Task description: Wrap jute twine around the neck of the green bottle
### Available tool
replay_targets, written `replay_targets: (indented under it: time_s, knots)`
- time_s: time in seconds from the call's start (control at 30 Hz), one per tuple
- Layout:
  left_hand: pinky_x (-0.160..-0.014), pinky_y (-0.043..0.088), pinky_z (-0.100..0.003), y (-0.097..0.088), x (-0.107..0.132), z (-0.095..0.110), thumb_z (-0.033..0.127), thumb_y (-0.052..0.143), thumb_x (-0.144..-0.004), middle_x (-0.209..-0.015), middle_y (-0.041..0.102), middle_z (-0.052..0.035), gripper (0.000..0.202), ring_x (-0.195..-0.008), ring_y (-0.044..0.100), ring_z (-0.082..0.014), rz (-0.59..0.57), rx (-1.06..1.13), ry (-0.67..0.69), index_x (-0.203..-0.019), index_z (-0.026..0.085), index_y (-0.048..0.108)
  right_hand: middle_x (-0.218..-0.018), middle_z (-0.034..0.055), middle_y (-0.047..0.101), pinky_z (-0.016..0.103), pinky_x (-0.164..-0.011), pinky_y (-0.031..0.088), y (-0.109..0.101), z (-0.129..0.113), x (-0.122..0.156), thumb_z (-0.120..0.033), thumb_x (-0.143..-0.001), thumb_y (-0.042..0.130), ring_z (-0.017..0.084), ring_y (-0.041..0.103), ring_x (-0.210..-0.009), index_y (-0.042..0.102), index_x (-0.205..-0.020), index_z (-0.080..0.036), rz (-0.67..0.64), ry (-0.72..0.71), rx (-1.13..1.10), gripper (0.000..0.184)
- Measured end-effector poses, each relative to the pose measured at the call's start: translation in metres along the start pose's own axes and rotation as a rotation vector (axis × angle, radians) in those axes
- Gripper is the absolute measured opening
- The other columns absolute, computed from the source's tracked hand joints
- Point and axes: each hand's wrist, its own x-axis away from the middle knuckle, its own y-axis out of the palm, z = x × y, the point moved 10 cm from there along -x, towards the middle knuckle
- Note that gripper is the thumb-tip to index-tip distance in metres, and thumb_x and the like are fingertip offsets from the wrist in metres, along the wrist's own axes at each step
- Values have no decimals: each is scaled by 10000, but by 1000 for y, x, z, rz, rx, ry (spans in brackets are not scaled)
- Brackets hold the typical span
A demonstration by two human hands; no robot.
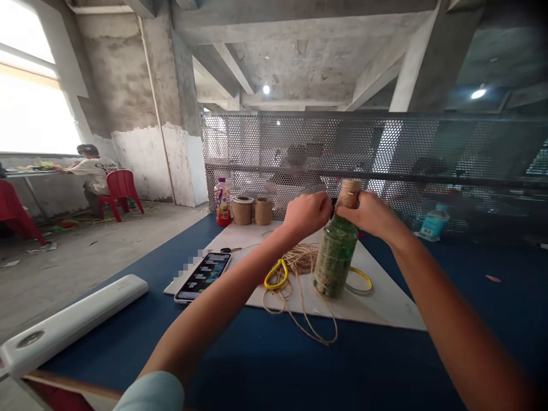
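A green glass bottle [335, 258] stands upright on a white board [381, 302], its neck wrapped in tan twine [349, 193]. My right hand [370, 214] is closed around the bottle's wrapped neck from the right. My left hand [306, 214] is closed just left of the neck, pinching what looks like the twine. Loose twine [302, 268] trails from the bottle's base across the board and onto the blue table. Yellow-handled scissors [277, 275] lie in the twine left of the bottle.
A phone [202, 275] lies on the board's left edge, a white bar [71, 322] at the table's left. Two twine rolls [252, 210] and a small drink bottle [221, 202] stand at the back by a perforated metal screen [428, 148]. A person sits on a red chair [121, 191] far left.
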Motion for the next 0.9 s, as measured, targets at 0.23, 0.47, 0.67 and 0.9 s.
replay_targets:
  time_s: [0.23, 0.47, 0.67, 0.9]
  knots:
    - [-580, 440, -203, 7, 3, 3, 167, 466, -884, -801, 570, 0, 153, -654, 543, -90, 48, 494, 157, -1037, 165, 463, -837, 89, 642, 531, -864, 403, 1, -3, -1, -483, -749, 525, 358, 593, -980, 562, -740, -231, -14, -91, 30, 255]
    - [-507, 486, -179, 20, 5, 1, 155, 441, -891, -782, 517, -12, 45, -682, 531, -96, 12, 809, 190, -890, 152, 485, -858, 98, 639, 557, -875, 402, 1, -2, 0, -505, -760, 510, 361, 590, -990, 568, -776, -230, -19, -104, 45, 281]
    - [-529, 514, -191, 20, 5, -3, 152, 466, -881, -760, 533, -17, 55, -689, 544, -98, -13, 907, 171, -896, 135, 517, -885, 108, 651, 597, -968, 315, 3, -1, -1, -573, -753, 536, 378, 554, -1083, 577, -831, -230, 6, -107, 34, 354]
    - [-551, 518, -197, 17, 9, -4, 255, 492, -899, -810, 561, -29, 117, -734, 578, -108, 0, 888, 148, -917, 143, 520, -931, 102, 666, 591, -956, 340, 7, 2, -1, -663, -847, 361, 367, 562, -1094, 590, -775, -237, -65, -148, -48, 489]
